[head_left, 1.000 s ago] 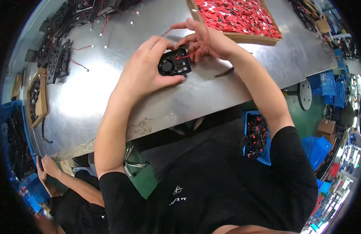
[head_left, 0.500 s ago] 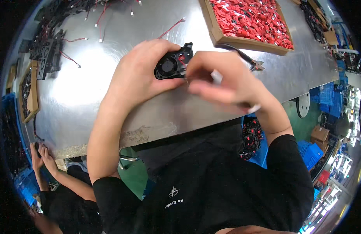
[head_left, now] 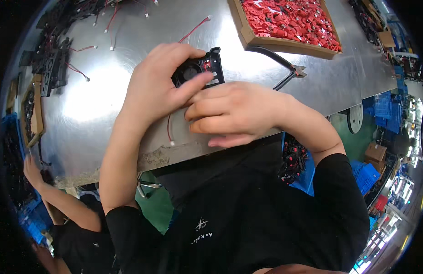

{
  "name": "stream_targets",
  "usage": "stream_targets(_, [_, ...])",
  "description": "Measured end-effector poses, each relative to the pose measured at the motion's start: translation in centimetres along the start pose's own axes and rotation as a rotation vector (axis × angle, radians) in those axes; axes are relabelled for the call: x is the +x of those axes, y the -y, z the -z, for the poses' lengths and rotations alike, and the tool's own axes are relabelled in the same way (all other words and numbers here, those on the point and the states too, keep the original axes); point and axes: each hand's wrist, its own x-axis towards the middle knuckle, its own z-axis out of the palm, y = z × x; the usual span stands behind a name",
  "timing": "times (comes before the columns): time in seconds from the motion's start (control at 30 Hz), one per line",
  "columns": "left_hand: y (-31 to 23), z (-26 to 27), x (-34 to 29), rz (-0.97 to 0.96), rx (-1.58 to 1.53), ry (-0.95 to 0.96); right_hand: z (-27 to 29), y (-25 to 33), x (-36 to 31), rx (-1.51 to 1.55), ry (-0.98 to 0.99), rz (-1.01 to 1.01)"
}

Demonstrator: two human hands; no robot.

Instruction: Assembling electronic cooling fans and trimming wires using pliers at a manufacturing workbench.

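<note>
My left hand (head_left: 163, 75) grips a black plastic housing (head_left: 216, 61) at its left side, thumb along the near edge. Set into the housing is a small round black fan (head_left: 188, 73), partly covered by my fingers, with a red part (head_left: 207, 65) beside it. My right hand (head_left: 229, 109) is at the housing's near edge, its fingers curled; what they pinch, if anything, is hidden. From below my hands a thin red cable (head_left: 169, 130) with a white plug runs toward the table's front edge. Right of the housing lie black-handled cutting pliers (head_left: 284, 68).
A cardboard tray (head_left: 291, 44) of small red plastic parts stands at the back right of the metal table (head_left: 97, 118). Black housings with cables (head_left: 54, 68) are heaped at the left. Another red cable (head_left: 195, 28) lies behind my hands. A co-worker's hand (head_left: 33, 171) is at lower left.
My right hand has moved left and nearer to me, below the housing, and turned palm down. A red cable with a white plug now hangs out below. The co-worker's hand has shifted.
</note>
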Motion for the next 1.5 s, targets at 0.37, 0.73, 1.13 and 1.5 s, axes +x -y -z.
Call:
stream_targets(0.37, [0.1,0.8,-0.6,-0.091,-0.001,0.055,3.3,-1.5,-0.8,0.063,-0.259,0.052])
stream_targets(0.73, [0.5,0.5,-0.8,-0.178,-0.023,0.034,11.3,-9.6,-4.6,-0.593,-0.202,-0.926])
stream_targets(1.13, [0.6,0.0,-0.6,-0.110,-0.040,0.046,2.0,1.0,-4.9,-0.484,-0.320,-0.784])
stream_targets(1.5, [0.2,0.6,-0.7,-0.128,-0.019,0.074,5.2,0.8,-6.3,-0.312,-0.120,-0.618])
